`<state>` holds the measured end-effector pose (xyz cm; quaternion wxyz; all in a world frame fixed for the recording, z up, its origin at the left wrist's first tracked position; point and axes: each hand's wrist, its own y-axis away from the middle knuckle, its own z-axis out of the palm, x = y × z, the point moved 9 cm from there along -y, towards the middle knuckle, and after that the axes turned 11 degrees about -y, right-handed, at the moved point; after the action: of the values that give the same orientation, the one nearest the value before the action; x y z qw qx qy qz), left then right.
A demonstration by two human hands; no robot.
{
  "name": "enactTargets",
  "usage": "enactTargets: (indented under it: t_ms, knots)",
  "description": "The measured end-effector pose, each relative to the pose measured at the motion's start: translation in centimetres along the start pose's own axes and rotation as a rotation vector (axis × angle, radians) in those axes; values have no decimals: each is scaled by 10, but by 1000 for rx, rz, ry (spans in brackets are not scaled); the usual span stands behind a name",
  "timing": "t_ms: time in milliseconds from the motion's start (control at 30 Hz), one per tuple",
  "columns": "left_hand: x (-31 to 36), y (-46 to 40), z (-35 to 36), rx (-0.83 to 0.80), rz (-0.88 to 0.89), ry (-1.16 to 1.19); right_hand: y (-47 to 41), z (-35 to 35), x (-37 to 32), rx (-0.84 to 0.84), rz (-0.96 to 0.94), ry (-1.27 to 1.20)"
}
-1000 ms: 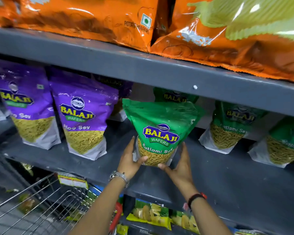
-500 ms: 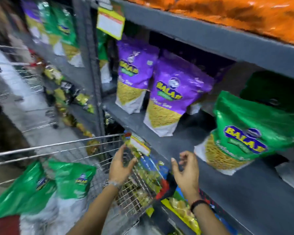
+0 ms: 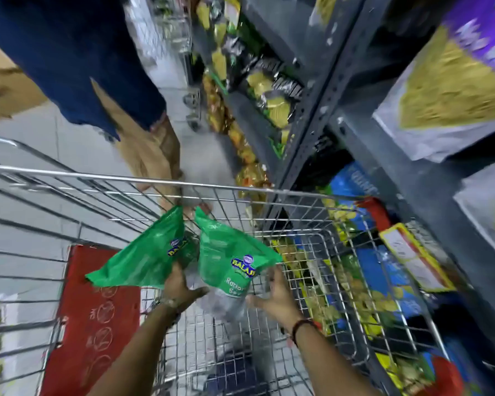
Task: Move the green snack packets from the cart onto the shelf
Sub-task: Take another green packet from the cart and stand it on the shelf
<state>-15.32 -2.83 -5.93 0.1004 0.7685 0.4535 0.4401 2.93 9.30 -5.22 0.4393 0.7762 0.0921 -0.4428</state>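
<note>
**Pickup from cart: risk points at the grasp**

Two green snack packets stand in the wire cart (image 3: 269, 192), leaning apart at their tops. The right green packet (image 3: 232, 258) faces the camera with its label visible; the left green packet (image 3: 146, 261) tilts away to the left. The shelf (image 3: 429, 178) is to the right of the cart, with purple packets (image 3: 455, 81) standing on it.

The left hand (image 3: 180, 287) is spread open, fingers against the lower edge of the left packet and thumb reaching toward the right one. The right hand (image 3: 277, 292) is also open, palm turned inward just beside the right packet's clear lower part. Neither hand has closed on anything; motion blur hides the exact contact.

Likely failure causes:

- Closing on the slick, clear lower film rather than the packet body may let the packet slip back into the cart.
- The left hand sits between both packets; a loose closure could drag the second packet over.
- Lifting toward the shelf crosses the cart's right rim; a corner may snag on the wire.
- Another person (image 3: 77, 61) stands close beyond the cart; a bump to it could shift the packets.
</note>
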Motion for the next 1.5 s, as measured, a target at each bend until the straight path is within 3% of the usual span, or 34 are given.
enactTargets:
  t_ms: [133,267,567,733,967,1133,1300,1500]
  knots:
    - [-14,-35,37,-236,41,-112,-34,40,40,-40,186,20]
    - [-7,-53,45,-145,137,-137,-52,50,50,0,281,-31]
    - [36,-27,29,-96,215,34,-29,20,30,64,251,-125]
    - [96,25,3,-85,376,125,14,-22,-18,121,49,-70]
    - [198,161,-22,-61,680,161,157,-106,-85,277,-304,-47]
    - [264,281,8,-114,904,149,298,-175,-87,393,-413,-9]
    - [315,391,89,-252,1108,119,436,-247,-39,601,-445,13]
    - [361,493,208,-426,1261,0,555,-321,54,838,-350,-31]
